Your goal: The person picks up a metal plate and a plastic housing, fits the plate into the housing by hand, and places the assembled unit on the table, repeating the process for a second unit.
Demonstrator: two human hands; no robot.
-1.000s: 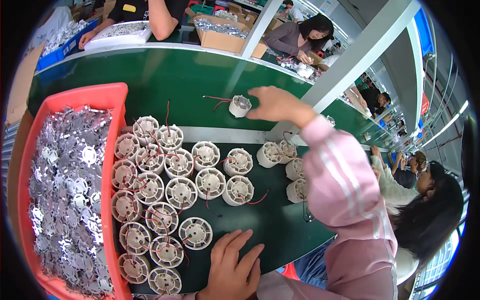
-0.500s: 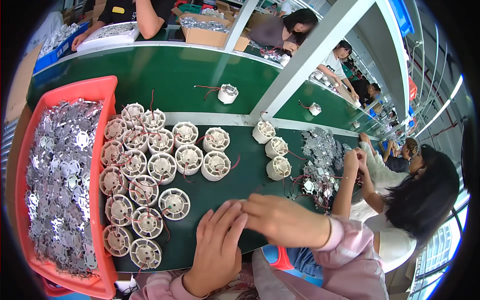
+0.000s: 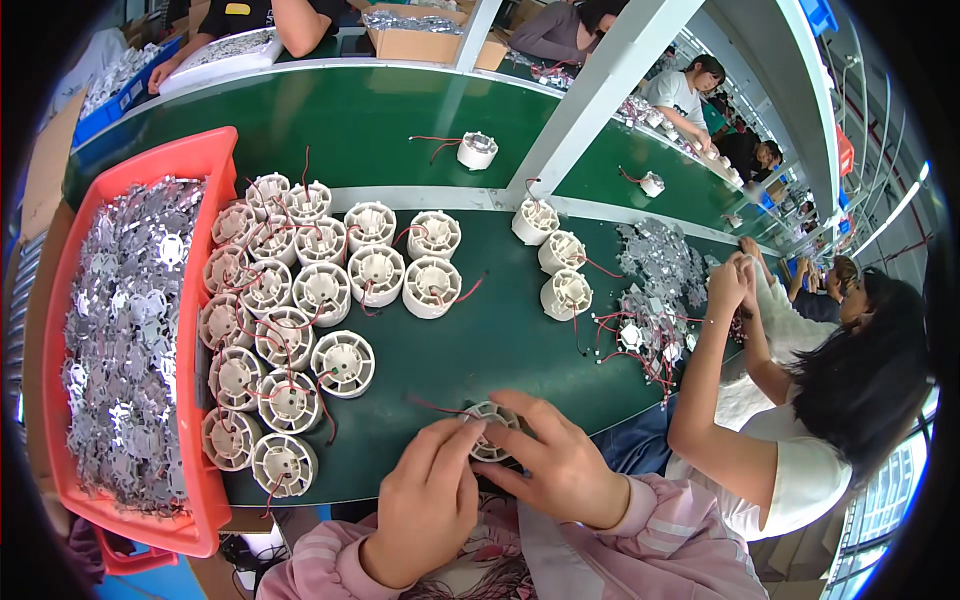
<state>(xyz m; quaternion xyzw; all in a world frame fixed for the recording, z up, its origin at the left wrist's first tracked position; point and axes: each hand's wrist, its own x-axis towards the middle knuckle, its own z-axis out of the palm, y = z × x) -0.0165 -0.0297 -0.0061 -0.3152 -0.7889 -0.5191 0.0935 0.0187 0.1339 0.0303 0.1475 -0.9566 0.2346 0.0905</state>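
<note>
Near the front edge of the green table I have a round white plastic housing (image 3: pixel 490 440) with spokes inside and a red wire running out to the left. My right hand (image 3: pixel 565 465) curls round its right side, thumb and fingers gripping the rim. From the left, my left hand (image 3: pixel 428 500) presses its bunched fingertips onto the housing beside the wire; whether a small part is pinched there is hidden. Several similar white housings (image 3: pixel 343 364) with red wires stand in rows to the left. A red bin (image 3: pixel 215 400) full of silvery stamped metal plates (image 3: pixel 135 340) sits beyond them.
Three more housings (image 3: pixel 566 294) stand right of centre, by a heap of metal plates (image 3: pixel 655 265) and red-wired parts. A co-worker (image 3: pixel 790 420) sits close on my right, arms over the table. A grey post (image 3: pixel 590 110) rises by the green conveyor belt (image 3: pixel 330 130), which carries single housings.
My hands have moved apart from their overlap, and the housing between them now shows. The whole view has shifted a little; the standing housings keep their arrangement.
</note>
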